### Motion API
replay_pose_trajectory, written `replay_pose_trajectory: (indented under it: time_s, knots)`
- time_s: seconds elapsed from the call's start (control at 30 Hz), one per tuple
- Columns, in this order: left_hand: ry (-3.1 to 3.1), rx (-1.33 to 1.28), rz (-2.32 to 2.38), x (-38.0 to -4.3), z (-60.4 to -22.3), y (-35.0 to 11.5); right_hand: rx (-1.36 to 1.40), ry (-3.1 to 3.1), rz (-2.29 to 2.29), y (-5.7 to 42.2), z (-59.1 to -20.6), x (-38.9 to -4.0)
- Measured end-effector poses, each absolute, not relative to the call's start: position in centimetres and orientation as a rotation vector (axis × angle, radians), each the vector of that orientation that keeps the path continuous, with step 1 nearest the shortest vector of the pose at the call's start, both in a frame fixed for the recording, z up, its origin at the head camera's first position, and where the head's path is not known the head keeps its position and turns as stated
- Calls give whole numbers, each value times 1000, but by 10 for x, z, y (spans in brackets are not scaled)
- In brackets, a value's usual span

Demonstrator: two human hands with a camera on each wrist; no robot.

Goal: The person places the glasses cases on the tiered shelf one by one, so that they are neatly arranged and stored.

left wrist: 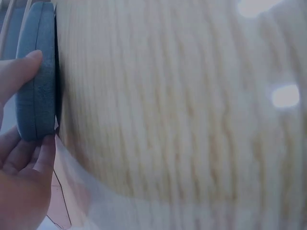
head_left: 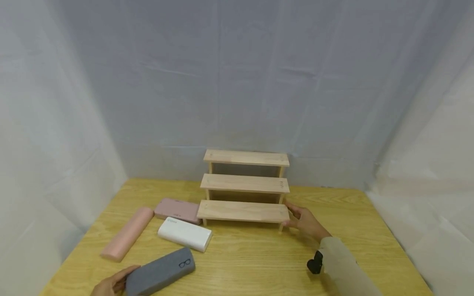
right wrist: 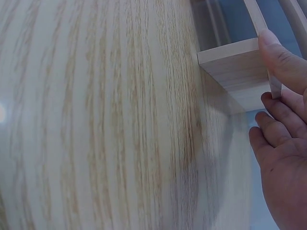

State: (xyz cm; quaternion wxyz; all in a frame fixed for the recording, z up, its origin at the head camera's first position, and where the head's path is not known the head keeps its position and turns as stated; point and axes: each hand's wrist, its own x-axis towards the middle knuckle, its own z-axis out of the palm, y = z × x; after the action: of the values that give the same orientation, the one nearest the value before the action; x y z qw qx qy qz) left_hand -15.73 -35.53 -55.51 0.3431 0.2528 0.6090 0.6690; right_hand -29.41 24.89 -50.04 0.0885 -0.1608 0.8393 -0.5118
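My left hand (head_left: 110, 284) holds a grey glasses case (head_left: 157, 272) with a small spectacles print near one end. In the left wrist view the thumb lies along the side of the case (left wrist: 42, 96) and the fingers curl round its end. A three-step wooden display stand (head_left: 242, 210) stands at the back of the table. At its right end, my right hand (head_left: 306, 222) grips the lowest step. The right wrist view shows the thumb (right wrist: 283, 57) on the edge of the board and the fingertips at its end, by the leg (right wrist: 232, 67).
Left of the stand lie a white case (head_left: 185, 234), a mauve-pink case (head_left: 177, 209) near the stand's left leg, and a long pink case (head_left: 127, 234) further left. The wood-grain table (head_left: 252, 263) is bordered by pale hanging sheets (head_left: 252, 82) behind and at both sides.
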Motion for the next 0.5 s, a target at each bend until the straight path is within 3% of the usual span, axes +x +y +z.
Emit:
replay_pose_trajectory:
  time_s: [0.5]
  knots:
    - [1563, 708, 1848, -152, -547, -350, -420, 2467, -1575, 249, -502, -295]
